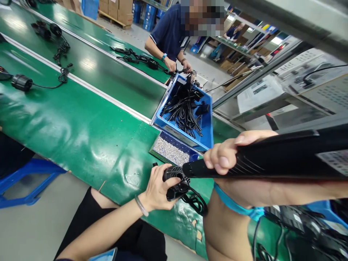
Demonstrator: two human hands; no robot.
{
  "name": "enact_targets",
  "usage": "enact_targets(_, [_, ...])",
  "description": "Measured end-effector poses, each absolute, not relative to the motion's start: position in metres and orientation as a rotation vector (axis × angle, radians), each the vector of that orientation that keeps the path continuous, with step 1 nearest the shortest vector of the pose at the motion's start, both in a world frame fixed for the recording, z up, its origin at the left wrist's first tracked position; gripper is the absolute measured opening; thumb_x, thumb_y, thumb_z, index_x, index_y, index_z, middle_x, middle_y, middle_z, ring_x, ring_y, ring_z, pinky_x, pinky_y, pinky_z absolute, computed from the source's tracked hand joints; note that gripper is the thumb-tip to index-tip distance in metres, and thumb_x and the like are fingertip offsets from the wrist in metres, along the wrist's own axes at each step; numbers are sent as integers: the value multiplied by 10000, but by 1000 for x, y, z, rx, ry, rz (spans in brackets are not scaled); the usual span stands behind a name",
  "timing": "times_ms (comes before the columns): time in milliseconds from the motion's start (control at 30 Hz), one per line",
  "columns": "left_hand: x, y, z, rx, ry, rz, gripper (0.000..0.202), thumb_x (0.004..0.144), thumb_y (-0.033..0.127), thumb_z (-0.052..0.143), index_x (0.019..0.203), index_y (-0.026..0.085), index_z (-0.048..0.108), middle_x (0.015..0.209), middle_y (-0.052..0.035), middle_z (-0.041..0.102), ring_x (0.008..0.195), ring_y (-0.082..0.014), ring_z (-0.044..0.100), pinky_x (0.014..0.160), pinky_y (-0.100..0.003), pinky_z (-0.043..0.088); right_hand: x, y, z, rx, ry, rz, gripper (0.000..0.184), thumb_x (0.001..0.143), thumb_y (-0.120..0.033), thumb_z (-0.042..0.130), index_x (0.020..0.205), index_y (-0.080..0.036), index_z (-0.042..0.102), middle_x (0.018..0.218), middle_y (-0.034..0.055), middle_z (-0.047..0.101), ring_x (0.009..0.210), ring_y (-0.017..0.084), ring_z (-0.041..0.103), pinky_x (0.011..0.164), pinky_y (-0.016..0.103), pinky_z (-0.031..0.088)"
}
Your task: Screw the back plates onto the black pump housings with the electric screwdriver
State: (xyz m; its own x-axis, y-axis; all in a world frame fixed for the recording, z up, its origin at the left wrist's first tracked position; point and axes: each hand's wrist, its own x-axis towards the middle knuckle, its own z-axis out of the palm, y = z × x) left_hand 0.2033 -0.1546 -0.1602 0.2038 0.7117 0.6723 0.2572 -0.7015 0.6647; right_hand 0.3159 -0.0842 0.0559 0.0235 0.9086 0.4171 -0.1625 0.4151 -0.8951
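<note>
Blue plastic stool (35, 168): beside the glossy green workbench's (81, 136) near edge
Brown cardboard boxes (125, 12): atop a wooden pallet (114, 20)

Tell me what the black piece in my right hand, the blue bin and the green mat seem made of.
Black piece: probably moulded plastic, satin; fine curved lines and a soft sheen, though coated metal is possible.
Bin: likely rigid plastic, smooth; even colour, straight walls.
Mat: perhaps rubber or vinyl, glossy; it ripples, reflects light and has torn patches.

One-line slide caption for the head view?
At a green workbench, the left hand holds a black device while the right hand points a black handheld tool at it.
</note>
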Motion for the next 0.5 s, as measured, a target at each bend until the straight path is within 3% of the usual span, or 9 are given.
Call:
enact_targets(100, [204, -156, -159, 2089, 918, 1493, 590, 755, 312, 688, 1297, 267, 459, 1412, -190, 462, 1250, -355, 556, 935, -529, 465, 329, -75, 54, -651, -1532, 1029, 513, 540, -561, 887, 962, -288, 781, 545, -12, 659, 282, 147, 468, 304, 291, 425])
enact_targets(267, [204, -159, -158, 2096, 923, 1492, 609, 746, 289, 669, 1313, 268, 446, 1401, -187, 465, 1253, -357, 545, 938, -531, 456, 318, -81, 53, -649, -1428, 1047, 443, 595, -532, 895, 922, -262, 768, 533, -30, 635, 298, 145, 487, 322, 292, 449])
enact_targets(500, [207, -160, -163, 2101, 945, 1467, 609, 755, 328, 671, 1321, 286, 450, 1414, -189, 470, 1248, -369, 544, 927, -541, 458, 295, -93, 52, -747, -1247, 1017, 433, 694, -658, 837, 843, -263, 744, 501, -49, 548, 333, 120, 443, 374, 275, 417])
